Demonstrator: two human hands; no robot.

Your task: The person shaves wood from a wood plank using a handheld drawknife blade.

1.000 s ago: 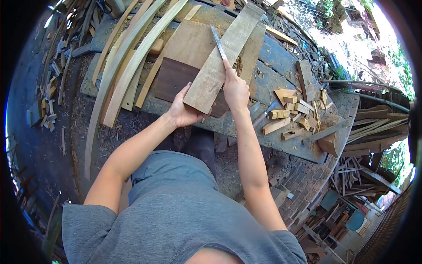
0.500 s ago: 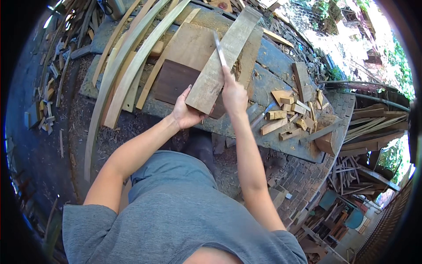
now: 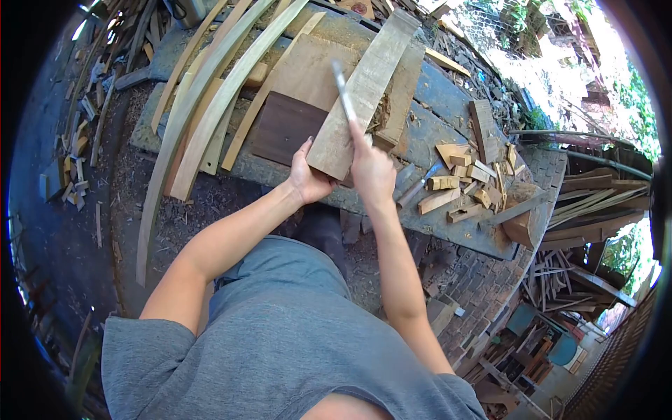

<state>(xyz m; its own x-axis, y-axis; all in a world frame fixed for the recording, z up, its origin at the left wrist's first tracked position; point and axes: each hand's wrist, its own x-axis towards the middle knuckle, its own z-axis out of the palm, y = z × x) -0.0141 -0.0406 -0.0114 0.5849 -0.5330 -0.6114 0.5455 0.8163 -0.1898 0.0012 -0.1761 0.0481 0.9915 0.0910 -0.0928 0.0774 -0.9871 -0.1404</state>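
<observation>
The left hand [image 3: 308, 178] is gripping the near end of the plank [image 3: 364, 91] lying on the workbench [image 3: 448, 91], while the right hand [image 3: 371, 171], clenched on the file [image 3: 341, 87], is working the plank's face, and the next stroke probably needs steady downward pressure.

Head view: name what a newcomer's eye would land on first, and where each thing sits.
At centre, the right hand works a flat metal file along a pale plank tilted on the bench, while the left hand props the plank's near end. Long curved wooden strips sweep across the left, and small offcut blocks pile up at right.
</observation>
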